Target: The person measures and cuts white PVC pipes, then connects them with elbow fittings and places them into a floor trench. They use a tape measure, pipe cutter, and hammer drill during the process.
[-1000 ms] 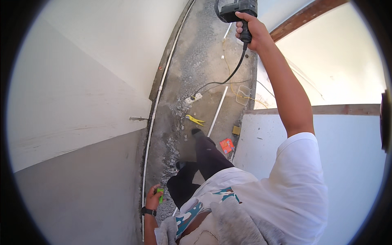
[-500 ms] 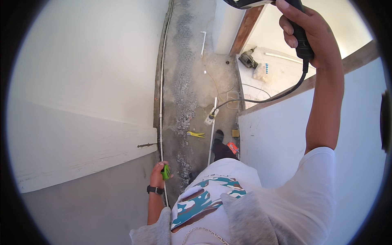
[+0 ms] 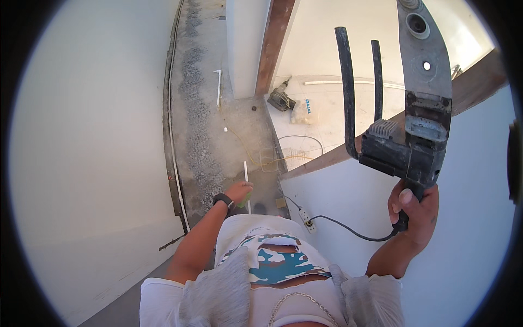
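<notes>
My right hand, raised at the right, is wrapped round the black handle of a pipe welding iron. Its grey heating plate with a round socket points up, and two black stand legs stick up beside it. A black cord runs from the handle to a white power strip in front of the white panel. Over the floor near my waist, my left hand is closed round a green tape measure, mostly hidden by the fingers. A white pipe shows just beyond that hand.
Another white pipe runs along the left wall's foot, beside a strip of gravel. A short elbowed pipe lies farther off. Past the brown-edged opening are a power drill and a plastic bag. A wooden beam tops the right panel.
The welding iron has come down and into fuller view in my right hand. My left hand has moved right, away from the wall pipe. The power strip has shifted from the floor toward the right panel.
</notes>
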A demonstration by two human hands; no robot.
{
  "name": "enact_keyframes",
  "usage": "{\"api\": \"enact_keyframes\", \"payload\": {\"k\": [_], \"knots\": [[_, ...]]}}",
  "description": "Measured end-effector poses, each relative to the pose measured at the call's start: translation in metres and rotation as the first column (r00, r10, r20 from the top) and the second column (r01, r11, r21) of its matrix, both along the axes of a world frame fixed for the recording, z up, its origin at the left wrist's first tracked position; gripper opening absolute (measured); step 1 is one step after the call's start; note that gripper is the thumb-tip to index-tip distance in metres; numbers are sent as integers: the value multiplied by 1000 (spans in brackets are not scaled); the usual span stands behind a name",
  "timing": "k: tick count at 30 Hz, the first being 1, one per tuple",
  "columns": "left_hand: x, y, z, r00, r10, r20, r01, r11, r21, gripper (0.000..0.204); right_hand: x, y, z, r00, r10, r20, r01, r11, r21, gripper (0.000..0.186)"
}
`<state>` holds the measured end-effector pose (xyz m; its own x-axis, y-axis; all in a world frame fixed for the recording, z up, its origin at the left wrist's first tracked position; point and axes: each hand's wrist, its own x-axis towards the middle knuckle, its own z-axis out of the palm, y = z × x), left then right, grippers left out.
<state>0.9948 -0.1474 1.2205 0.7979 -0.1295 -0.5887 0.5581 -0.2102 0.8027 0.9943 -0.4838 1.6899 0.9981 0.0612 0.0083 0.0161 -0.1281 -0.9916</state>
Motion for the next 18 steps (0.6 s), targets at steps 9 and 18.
{"api": "enact_keyframes", "payload": {"k": [9,18], "knots": [[213,-14,-79,187,-979,81,705,191,683,34,-31,-2,-23,912,-382,150,404,899,-165,70],[366,42,-70,-148,-989,9,871,-126,474,37,-119,73,8,599,-651,466,693,713,107,54]]}}
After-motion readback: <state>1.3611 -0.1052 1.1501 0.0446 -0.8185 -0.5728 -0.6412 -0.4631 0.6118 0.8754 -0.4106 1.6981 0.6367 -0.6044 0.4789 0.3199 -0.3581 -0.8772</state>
